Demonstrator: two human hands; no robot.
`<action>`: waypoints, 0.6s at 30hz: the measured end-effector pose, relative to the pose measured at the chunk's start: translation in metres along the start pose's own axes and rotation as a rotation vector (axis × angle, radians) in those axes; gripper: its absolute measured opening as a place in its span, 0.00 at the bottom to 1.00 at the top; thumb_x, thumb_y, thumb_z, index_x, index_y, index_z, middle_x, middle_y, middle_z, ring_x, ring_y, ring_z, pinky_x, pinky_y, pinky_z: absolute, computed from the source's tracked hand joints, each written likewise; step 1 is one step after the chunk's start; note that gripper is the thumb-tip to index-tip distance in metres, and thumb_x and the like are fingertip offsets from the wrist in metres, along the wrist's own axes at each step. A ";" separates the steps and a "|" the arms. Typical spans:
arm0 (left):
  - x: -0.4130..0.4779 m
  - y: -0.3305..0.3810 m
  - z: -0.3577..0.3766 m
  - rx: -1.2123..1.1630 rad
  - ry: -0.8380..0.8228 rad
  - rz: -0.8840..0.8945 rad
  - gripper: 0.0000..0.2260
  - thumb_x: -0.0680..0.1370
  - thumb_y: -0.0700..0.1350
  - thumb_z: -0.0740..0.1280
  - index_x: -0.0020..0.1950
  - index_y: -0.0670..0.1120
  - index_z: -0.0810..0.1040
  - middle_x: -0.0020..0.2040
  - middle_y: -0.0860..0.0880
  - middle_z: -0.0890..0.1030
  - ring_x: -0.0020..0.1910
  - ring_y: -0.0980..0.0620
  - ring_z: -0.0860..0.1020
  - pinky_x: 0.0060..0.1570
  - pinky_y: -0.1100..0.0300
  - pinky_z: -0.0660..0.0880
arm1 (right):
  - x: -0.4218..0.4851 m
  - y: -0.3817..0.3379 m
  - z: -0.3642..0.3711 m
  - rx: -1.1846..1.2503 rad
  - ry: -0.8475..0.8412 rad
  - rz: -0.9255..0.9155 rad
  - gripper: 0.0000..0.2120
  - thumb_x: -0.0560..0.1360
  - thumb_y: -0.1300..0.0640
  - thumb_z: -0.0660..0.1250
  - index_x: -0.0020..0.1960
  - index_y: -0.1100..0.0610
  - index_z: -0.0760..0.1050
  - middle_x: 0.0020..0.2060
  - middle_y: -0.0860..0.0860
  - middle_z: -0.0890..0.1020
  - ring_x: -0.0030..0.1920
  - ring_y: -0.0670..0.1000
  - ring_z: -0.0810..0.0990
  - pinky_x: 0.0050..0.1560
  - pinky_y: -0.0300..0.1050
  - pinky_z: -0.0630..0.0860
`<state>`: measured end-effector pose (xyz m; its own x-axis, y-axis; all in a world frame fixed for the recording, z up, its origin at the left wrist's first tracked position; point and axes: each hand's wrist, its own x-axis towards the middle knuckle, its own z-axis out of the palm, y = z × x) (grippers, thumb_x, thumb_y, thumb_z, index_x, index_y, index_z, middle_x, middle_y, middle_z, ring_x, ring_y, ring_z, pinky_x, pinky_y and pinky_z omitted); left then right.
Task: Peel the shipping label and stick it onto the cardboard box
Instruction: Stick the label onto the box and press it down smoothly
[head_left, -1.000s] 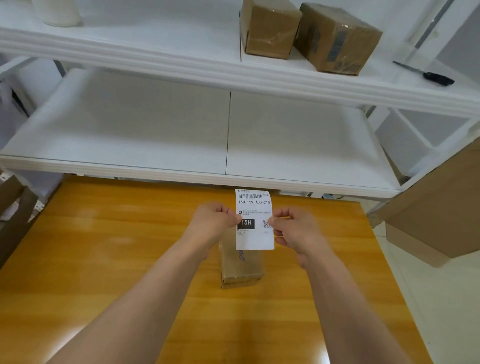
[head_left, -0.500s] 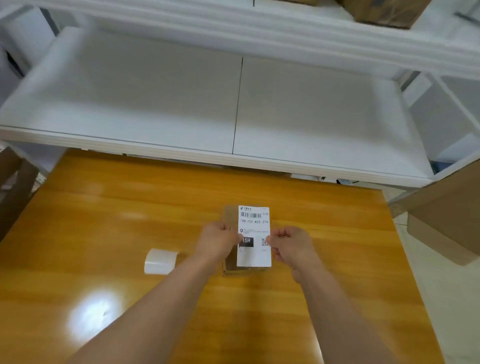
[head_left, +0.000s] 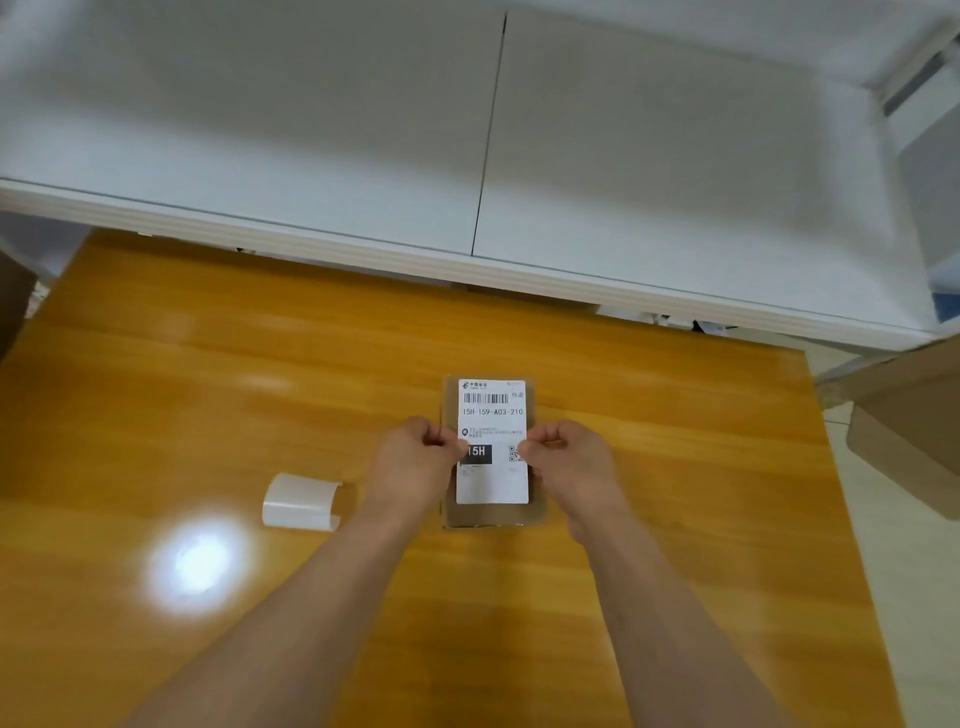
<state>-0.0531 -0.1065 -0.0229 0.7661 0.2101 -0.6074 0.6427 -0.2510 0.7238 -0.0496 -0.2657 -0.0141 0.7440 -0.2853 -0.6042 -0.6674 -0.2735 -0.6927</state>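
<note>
While the white shelf (head_left: 649, 171) is running across the whole far side, its front lip is overhanging the far edge of the orange wooden table (head_left: 208, 395), and a thin seam is splitting it near the middle. That table is filling the near ground, stretching wide and bare to the left, apart from a bright glare spot near the left forearm. Its right edge is lying close to the right forearm, with pale floor beyond it and a large brown carton (head_left: 914, 436) poking in at the right border. Both forearms are reaching in from the near edge and converging toward the middle of the table.

A small cardboard box (head_left: 493, 514) is lying flat there, well clear of every table edge. Over its top the shipping label (head_left: 492, 415) is sitting printed side up, almost covering it, so brown margins are showing only at the far, near and side edges; whether the label is already touching the cardboard cannot be told. The left hand (head_left: 415, 467) is pinching the label's left edge about halfway along, fingers curled together against the thumb. The right hand (head_left: 566, 462) is mirroring it, clamped on the right edge beside the small square code. A curled white backing sheet (head_left: 301, 501) is lying on the table just left of the left wrist, apart from the box.
</note>
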 end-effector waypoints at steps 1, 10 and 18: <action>0.001 -0.001 0.001 -0.006 0.000 -0.003 0.04 0.77 0.44 0.71 0.42 0.47 0.78 0.42 0.51 0.84 0.43 0.50 0.81 0.44 0.52 0.77 | 0.001 0.000 0.000 0.003 0.002 -0.003 0.09 0.76 0.64 0.70 0.41 0.52 0.77 0.40 0.50 0.82 0.40 0.50 0.78 0.44 0.46 0.74; 0.004 -0.001 0.002 -0.075 -0.050 -0.048 0.03 0.76 0.41 0.71 0.45 0.43 0.79 0.44 0.49 0.85 0.42 0.52 0.80 0.36 0.58 0.72 | 0.004 0.005 -0.001 0.012 0.014 0.006 0.07 0.76 0.63 0.70 0.42 0.53 0.77 0.46 0.54 0.85 0.51 0.56 0.84 0.56 0.58 0.81; 0.007 -0.006 0.001 0.055 -0.019 0.013 0.05 0.75 0.45 0.71 0.40 0.49 0.78 0.41 0.52 0.84 0.40 0.50 0.79 0.42 0.54 0.75 | 0.002 0.013 0.006 -0.011 0.086 -0.058 0.10 0.75 0.61 0.72 0.45 0.49 0.74 0.47 0.55 0.84 0.49 0.56 0.84 0.52 0.58 0.81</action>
<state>-0.0518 -0.1051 -0.0315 0.7739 0.1882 -0.6046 0.6313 -0.3049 0.7131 -0.0564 -0.2644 -0.0261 0.7764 -0.3465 -0.5264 -0.6236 -0.3018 -0.7211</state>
